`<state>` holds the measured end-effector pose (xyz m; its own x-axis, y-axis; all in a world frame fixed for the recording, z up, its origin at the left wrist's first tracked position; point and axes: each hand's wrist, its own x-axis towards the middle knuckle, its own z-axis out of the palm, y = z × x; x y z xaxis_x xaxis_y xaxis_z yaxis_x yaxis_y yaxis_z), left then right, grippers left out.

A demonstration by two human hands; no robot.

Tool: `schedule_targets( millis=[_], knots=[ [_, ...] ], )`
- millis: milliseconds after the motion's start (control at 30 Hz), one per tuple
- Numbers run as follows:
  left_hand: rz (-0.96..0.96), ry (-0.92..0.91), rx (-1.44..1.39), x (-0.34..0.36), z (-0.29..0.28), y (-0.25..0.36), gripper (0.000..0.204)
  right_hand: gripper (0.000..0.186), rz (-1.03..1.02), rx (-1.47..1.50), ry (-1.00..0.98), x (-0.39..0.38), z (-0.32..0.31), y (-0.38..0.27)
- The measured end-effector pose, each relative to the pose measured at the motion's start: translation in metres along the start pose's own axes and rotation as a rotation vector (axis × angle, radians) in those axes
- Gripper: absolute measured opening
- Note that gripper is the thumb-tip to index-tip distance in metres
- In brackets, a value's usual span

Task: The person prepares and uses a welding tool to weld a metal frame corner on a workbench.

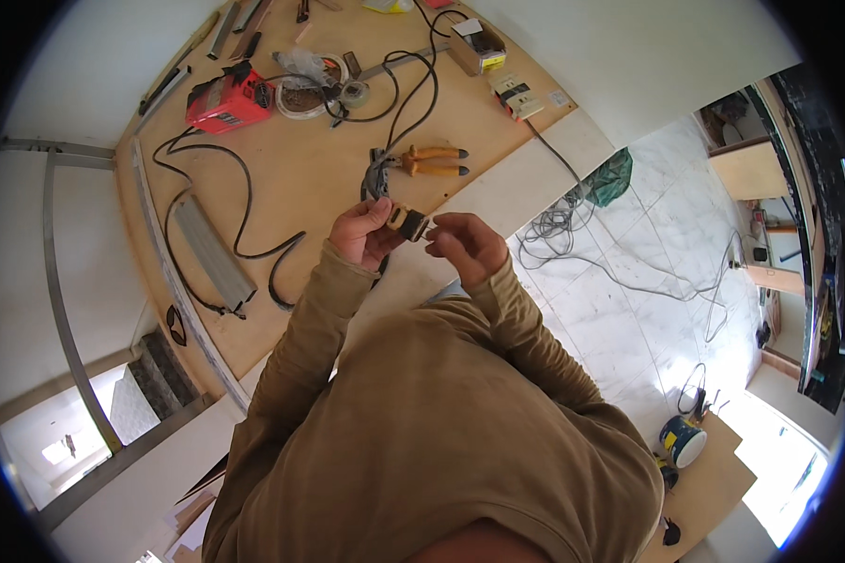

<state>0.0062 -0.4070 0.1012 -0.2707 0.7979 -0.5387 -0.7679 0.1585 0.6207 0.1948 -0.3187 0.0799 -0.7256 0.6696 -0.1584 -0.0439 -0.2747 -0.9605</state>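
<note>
My left hand (364, 235) grips a small tan-and-black fitting (407, 221), which looks like a plug, above the plywood board (305, 188). My right hand (469, 247) has curled fingers at the fitting's right end; whether they pinch it or something tiny there is hard to tell. Just beyond my left hand are orange-handled pliers (432, 161) and a dark bundle (377, 169) of cable or tool parts, partly hidden by that hand. A black cable (272, 251) loops over the board to the left.
A red machine (225, 103), bowl with plastic (305, 98), cardboard box (479, 52), power strip (516, 97) and long grey metal piece (211, 253) lie on the board. At right are a tiled floor (610, 300) with loose cable, a green bag (606, 178) and a bucket (683, 441).
</note>
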Motion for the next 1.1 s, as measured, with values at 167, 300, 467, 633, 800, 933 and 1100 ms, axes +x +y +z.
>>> schedule_targets(
  millis=[167,300,467,633,800,933,1100],
  knots=[
    [-0.029,-0.08,-0.055,0.006,0.0,-0.009,0.022,0.04,-0.246,-0.341,0.136,-0.014,0.011,-0.019],
    [-0.028,-0.139,-0.108,0.003,0.009,-0.021,0.027,0.033,-0.401,-0.431,0.256,-0.009,0.017,-0.025],
    [-0.012,-0.196,-0.188,0.006,0.007,-0.028,0.029,0.022,-0.522,-0.58,0.318,-0.006,0.015,-0.038],
    [0.059,-0.215,-0.176,0.024,0.012,-0.045,0.028,0.023,-0.437,-0.387,0.318,-0.011,-0.001,-0.04],
    [0.098,-0.406,-0.098,0.01,0.032,-0.039,0.036,0.017,-0.472,-0.44,0.22,-0.012,-0.015,-0.031],
    [0.102,-0.267,-0.101,0.017,0.027,-0.056,0.025,0.018,-0.459,-0.546,0.222,-0.024,-0.031,-0.016],
    [0.106,-0.148,0.066,0.023,0.032,-0.056,0.02,0.045,-0.398,-0.697,0.195,-0.029,-0.042,-0.02]
  ],
)
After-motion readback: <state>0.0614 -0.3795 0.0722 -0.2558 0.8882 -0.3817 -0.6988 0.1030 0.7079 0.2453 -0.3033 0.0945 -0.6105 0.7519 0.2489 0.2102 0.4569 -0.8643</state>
